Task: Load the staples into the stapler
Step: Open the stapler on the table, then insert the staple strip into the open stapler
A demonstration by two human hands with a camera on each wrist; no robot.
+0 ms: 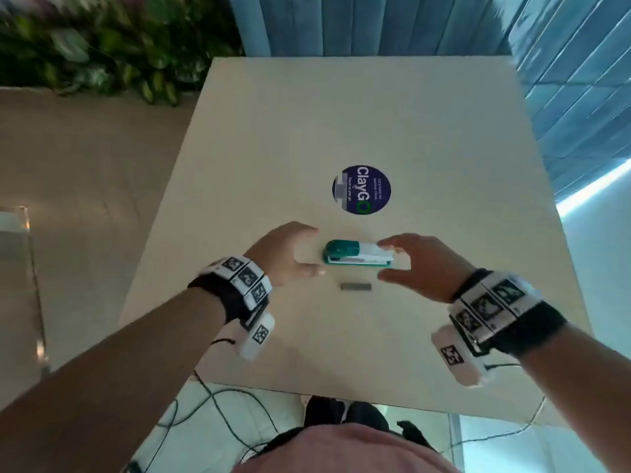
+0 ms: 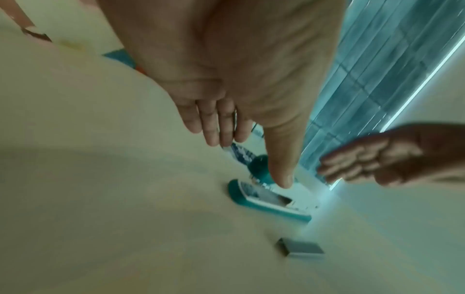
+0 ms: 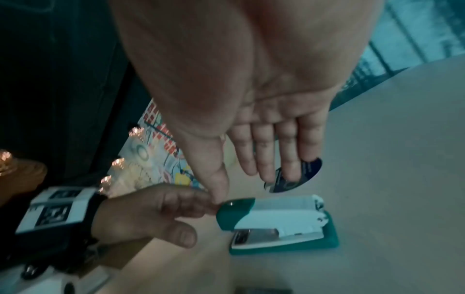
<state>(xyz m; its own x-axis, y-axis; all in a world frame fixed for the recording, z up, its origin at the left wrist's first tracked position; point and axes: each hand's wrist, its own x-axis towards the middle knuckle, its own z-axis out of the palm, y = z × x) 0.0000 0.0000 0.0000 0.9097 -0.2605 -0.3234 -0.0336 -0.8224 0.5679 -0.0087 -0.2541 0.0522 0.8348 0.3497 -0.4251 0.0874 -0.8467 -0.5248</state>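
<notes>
Nearest the head camera: a pink shirt front [image 1: 341, 452], then two bare forearms with marker-covered wristbands [image 1: 246, 281]. Beyond them, a pale table [image 1: 341, 114] bearing a teal-and-white stapler [image 1: 355, 256], lying flat on its base with the lid down. Just nearer than it, apart from it, a grey strip of staples [image 1: 356, 287] — untouched. Farther along the table, a round dark-blue sticker [image 1: 362, 190] reading "ClayGO".

Left hand [image 1: 286, 254] beside the stapler's teal end, fingers relaxed and spread, holding nothing. Right hand [image 1: 423, 264] at the white end, thumb and fingers parted around it; contact hard to judge from the head view, none evident from the right wrist view.

Around the table: leafy plants [image 1: 102, 56] at far left, blue panelling [image 1: 375, 25] behind, cables [image 1: 211, 404] on the floor below the near edge.

Only in the left wrist view: the staples' folded profile [image 2: 299, 248]. Only in the right wrist view: the metal magazine [image 3: 256, 235] showing under the white lid, plus a patterned surface [image 3: 161, 159] off past the left hand.
</notes>
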